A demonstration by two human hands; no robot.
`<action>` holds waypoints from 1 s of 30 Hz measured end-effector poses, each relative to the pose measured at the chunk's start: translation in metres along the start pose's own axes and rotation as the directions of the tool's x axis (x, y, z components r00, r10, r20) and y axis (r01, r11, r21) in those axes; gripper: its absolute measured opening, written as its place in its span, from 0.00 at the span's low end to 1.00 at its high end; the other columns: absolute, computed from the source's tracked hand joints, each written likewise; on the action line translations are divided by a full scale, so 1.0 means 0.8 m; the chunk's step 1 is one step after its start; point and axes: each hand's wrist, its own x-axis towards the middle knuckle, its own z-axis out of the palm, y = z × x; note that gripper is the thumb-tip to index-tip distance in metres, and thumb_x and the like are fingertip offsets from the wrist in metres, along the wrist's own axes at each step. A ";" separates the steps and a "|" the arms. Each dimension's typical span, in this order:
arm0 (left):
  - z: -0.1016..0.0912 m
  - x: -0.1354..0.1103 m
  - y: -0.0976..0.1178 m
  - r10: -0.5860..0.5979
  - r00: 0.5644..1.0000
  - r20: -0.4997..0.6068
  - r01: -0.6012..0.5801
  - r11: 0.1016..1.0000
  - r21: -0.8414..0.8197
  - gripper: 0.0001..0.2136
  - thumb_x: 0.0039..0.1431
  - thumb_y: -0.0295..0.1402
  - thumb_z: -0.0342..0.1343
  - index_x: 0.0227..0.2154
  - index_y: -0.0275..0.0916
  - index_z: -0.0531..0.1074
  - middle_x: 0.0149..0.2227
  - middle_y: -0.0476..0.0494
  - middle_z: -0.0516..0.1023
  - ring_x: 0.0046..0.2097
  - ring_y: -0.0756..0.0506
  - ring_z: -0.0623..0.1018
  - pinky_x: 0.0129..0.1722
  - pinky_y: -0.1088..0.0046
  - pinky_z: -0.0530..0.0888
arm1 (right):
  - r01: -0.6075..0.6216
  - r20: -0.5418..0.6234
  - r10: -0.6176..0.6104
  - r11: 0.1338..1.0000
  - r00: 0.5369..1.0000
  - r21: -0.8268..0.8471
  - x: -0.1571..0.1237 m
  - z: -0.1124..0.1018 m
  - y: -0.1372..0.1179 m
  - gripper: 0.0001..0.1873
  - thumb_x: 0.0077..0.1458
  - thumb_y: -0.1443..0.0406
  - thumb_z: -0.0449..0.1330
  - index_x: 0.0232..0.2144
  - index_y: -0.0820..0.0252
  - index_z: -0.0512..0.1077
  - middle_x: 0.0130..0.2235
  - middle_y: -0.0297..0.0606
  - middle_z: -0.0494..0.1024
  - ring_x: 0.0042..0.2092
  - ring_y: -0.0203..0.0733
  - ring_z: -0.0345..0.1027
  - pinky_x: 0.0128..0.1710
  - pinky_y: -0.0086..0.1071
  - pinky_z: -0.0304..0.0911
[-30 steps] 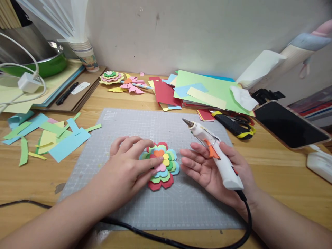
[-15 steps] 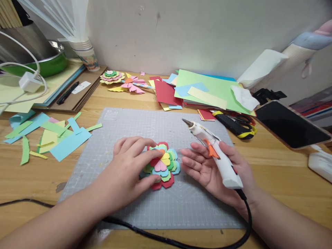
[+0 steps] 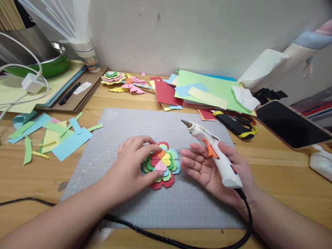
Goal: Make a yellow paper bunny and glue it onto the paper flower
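1. Left hand (image 3: 133,157) arches over the left side of a layered paper flower (image 3: 166,162) at the centre of the frame, forefinger by the orange petals, thumb by the pink and blue ones below. Thumb and forefinger stand apart; whether they grip the flower or merely rest on it, I cannot tell.

2. The flower lies face up on a grey cutting mat (image 3: 124,126), probably because a flat base supports its layers and shields the wooden table (image 3: 280,180).

3. Right hand (image 3: 215,178), right of centre, is turned palm up, a glue gun (image 3: 224,162) lodged between thumb and palm. Its other fingers extend loosely, off the orange trigger (image 3: 211,149); that presumably avoids squeezing out glue by accident.

4. The metal nozzle (image 3: 186,123) points toward the upper left, apart from the flower and both hands, likely to spare paper and skin its heat.

5. A black cord (image 3: 135,228) leaves the handle's end and sweeps along the bottom of the frame, seemingly out of the flower's way.

6. Paper scraps (image 3: 71,143) at left and a utility knife (image 3: 233,126) at right sit around the mat's edges, presumably within reach.
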 end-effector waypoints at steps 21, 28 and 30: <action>-0.006 -0.002 0.008 0.041 0.999 -0.033 -0.037 0.992 0.117 0.16 0.58 0.40 0.58 0.49 0.50 0.70 0.54 0.42 0.67 0.56 0.35 0.65 0.52 0.50 0.60 | -0.008 -0.030 0.008 1.000 1.000 0.016 0.001 0.001 0.000 0.28 0.60 0.51 0.49 0.44 0.66 0.78 0.49 0.49 0.79 0.51 0.46 0.74 0.55 0.37 0.63; -0.002 0.000 0.008 0.010 1.000 -0.025 -0.007 0.994 0.110 0.16 0.55 0.40 0.60 0.47 0.47 0.71 0.53 0.41 0.68 0.56 0.35 0.65 0.53 0.50 0.60 | -0.014 -0.065 0.014 1.000 0.998 -0.001 0.001 0.003 0.000 0.27 0.59 0.50 0.51 0.43 0.64 0.78 0.48 0.48 0.80 0.50 0.46 0.74 0.54 0.37 0.64; -0.002 0.000 0.009 0.003 1.000 -0.028 0.000 0.994 0.109 0.15 0.56 0.40 0.60 0.47 0.47 0.71 0.53 0.41 0.68 0.56 0.35 0.65 0.53 0.50 0.61 | -0.011 -0.054 0.011 1.000 0.998 0.004 0.002 0.003 0.000 0.27 0.59 0.50 0.51 0.43 0.64 0.78 0.48 0.48 0.80 0.50 0.45 0.74 0.54 0.36 0.64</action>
